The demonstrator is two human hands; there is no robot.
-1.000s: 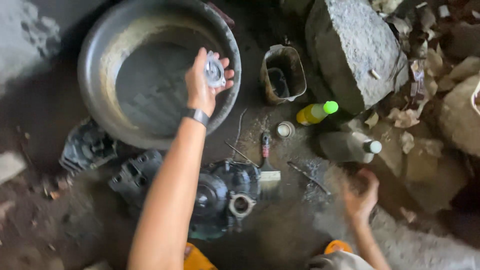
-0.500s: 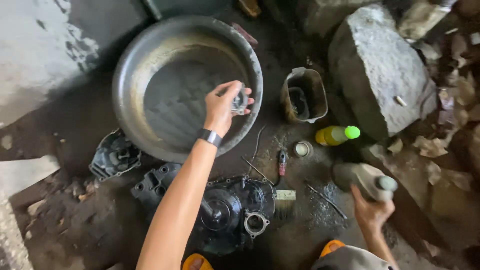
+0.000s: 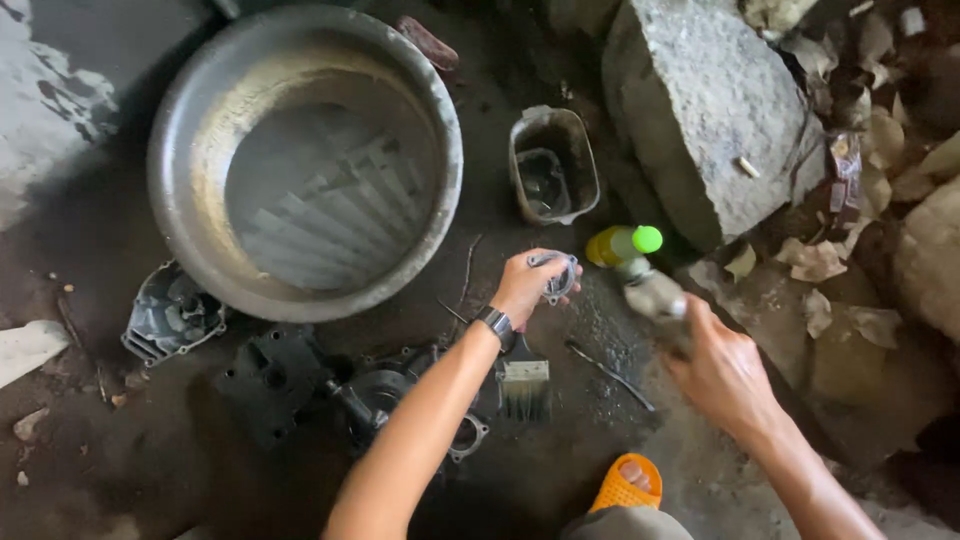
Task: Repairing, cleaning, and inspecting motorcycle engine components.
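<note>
Gripping small round grey metal part [image 3: 556,275] in left hand [image 3: 528,285], right hand [image 3: 722,372] clamped on blurred bottle [image 3: 655,297]; best kept right of big steel basin [image 3: 305,160], pouring slowly.

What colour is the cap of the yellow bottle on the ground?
Bright green; the cap of the yellow bottle shows clearly in the head view.

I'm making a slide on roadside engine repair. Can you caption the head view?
Left hand holds a small metal ring part beside a large metal basin; right hand grips a bottle.
</note>
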